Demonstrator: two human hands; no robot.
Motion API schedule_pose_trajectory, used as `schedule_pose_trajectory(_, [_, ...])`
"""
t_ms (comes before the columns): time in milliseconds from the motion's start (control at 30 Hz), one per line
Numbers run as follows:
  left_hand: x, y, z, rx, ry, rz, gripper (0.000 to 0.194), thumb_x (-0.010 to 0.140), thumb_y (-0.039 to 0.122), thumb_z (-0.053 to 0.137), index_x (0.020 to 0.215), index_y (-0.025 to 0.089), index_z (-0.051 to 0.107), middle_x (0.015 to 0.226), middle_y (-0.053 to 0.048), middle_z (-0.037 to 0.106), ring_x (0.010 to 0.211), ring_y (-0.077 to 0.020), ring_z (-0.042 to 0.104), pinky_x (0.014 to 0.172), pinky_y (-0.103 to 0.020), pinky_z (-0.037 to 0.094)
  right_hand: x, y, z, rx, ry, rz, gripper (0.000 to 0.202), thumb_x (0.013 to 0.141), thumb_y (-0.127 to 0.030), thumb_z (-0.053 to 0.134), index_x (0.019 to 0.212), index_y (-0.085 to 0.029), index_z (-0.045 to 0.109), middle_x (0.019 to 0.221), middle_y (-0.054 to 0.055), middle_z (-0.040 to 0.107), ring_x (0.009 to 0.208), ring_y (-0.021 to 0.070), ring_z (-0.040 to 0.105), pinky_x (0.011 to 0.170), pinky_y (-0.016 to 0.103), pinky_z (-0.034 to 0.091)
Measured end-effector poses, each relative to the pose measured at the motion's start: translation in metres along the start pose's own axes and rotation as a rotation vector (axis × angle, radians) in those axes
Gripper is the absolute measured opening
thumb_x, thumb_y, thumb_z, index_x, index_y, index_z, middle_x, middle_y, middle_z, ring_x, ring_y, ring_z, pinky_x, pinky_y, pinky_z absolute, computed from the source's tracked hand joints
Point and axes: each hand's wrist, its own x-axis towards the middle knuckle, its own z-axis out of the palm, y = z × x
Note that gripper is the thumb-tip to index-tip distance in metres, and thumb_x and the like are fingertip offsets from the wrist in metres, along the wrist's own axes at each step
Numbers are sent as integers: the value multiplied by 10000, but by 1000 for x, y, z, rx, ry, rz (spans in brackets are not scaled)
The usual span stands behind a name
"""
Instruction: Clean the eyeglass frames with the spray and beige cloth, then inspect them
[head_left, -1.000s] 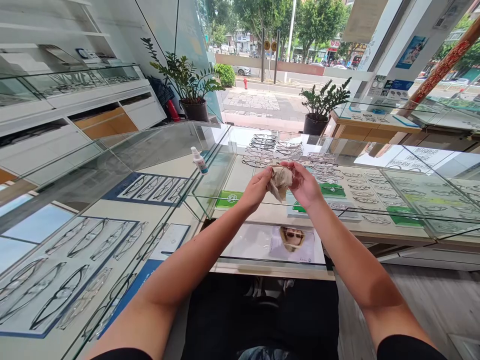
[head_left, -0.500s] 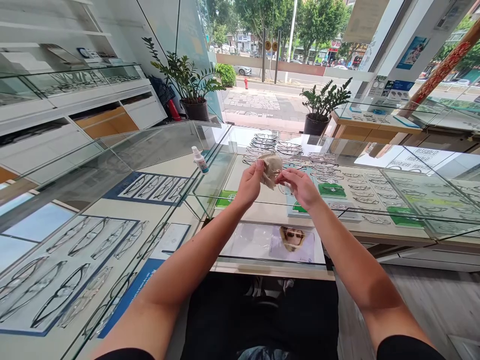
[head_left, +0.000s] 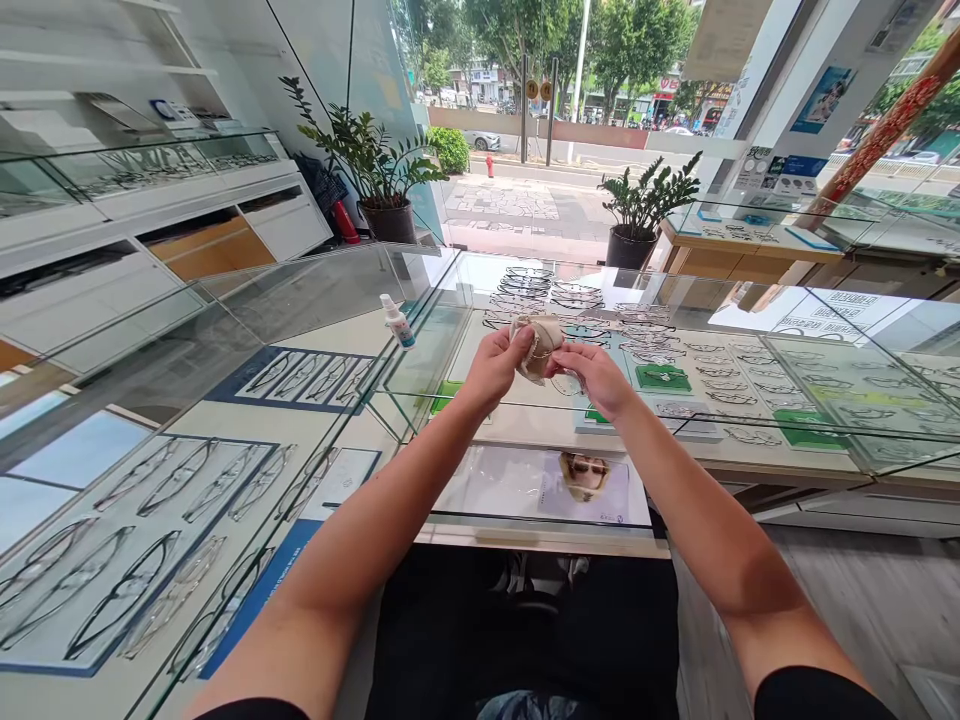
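Note:
Above the glass counter, my left hand [head_left: 495,368] is closed on a beige cloth [head_left: 546,332], with the thumb pressed on its near side. The cloth is bunched and partly wrapped round a pair of thin-rimmed glasses [head_left: 568,384]. To the right, my right hand [head_left: 600,376] pinches the glasses at the cloth's edge; one round lens shows below its fingers. A white spray bottle [head_left: 397,322] with a blue label stands upright on the glass, left of my hands.
Under the glass countertop [head_left: 300,300] lie many eyeglass frames [head_left: 174,475], green cases [head_left: 663,377] and a leaflet with a face picture [head_left: 585,487]. Two potted plants [head_left: 390,222] stand beyond the counter, near the window.
The cloth has been folded over and bunched lower around the glasses. My left hand has shifted slightly left and down, and the lens below my right fingers shows more clearly.

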Motion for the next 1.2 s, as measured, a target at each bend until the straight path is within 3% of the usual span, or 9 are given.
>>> schedule_pose_trajectory(233, [-3, 9, 0, -33, -66, -49, 584, 761, 610, 994, 1044, 133, 810, 882, -73, 803, 765, -182, 731, 755, -302, 594, 2, 2, -3, 31, 36, 3, 297, 766, -495, 880, 722, -210, 808, 778, 34, 751, 823, 197, 666, 909, 376, 531])
schedule_pose_trajectory(367, [-6, 13, 5, -14, -32, -56, 583, 695, 545, 1043, 1028, 135, 796, 823, -51, 784, 701, -163, 710, 670, -273, 577, 0, 4, -1, 34, 9, 9, 325, 778, -525, 902, 753, -212, 820, 824, 38, 762, 879, 205, 672, 966, 386, 542])
schedule_pose_trajectory(567, [-8, 21, 16, -27, -14, -7, 579, 719, 627, 1010, 862, 171, 683, 608, -1, 675, 499, -141, 619, 506, -266, 510, 0, 12, 6, 7, -48, -3, 411, 781, -623, 926, 793, -220, 845, 873, 44, 780, 926, 220, 672, 1015, 411, 524])
schedule_pose_trajectory(700, [-8, 21, 17, 5, 26, 38, 609, 807, 731, 912, 816, 171, 674, 591, -6, 659, 460, -125, 583, 463, -259, 472, -1, 14, 11, -11, -48, -8, 421, 789, -644, 915, 792, -227, 850, 869, 42, 782, 929, 232, 671, 1036, 430, 518])
schedule_pose_trajectory(900, [2, 11, -2, 43, -20, 13, 659, 851, 804, 827, 781, 160, 704, 642, -41, 697, 552, -161, 655, 556, -288, 538, -1, 6, 6, -20, -21, -14, 368, 807, -578, 889, 756, -217, 842, 860, 50, 769, 921, 221, 661, 1021, 400, 520])
schedule_pose_trajectory(1067, [6, 12, -11, -26, -185, -70, 557, 810, 621, 958, 1033, 140, 786, 886, -77, 794, 746, -175, 727, 733, -293, 595, 4, 5, -6, 61, 31, 23, 351, 757, -546, 927, 736, -215, 810, 807, 38, 743, 846, 202, 664, 911, 368, 544])
schedule_pose_trajectory(1200, [2, 14, -7, -35, -164, -105, 605, 732, 542, 1025, 1118, 148, 776, 926, -75, 805, 770, -181, 735, 768, -304, 611, 4, 7, -5, 110, 7, 42, 366, 740, -552, 953, 746, -215, 810, 815, 43, 750, 861, 205, 676, 921, 372, 560])
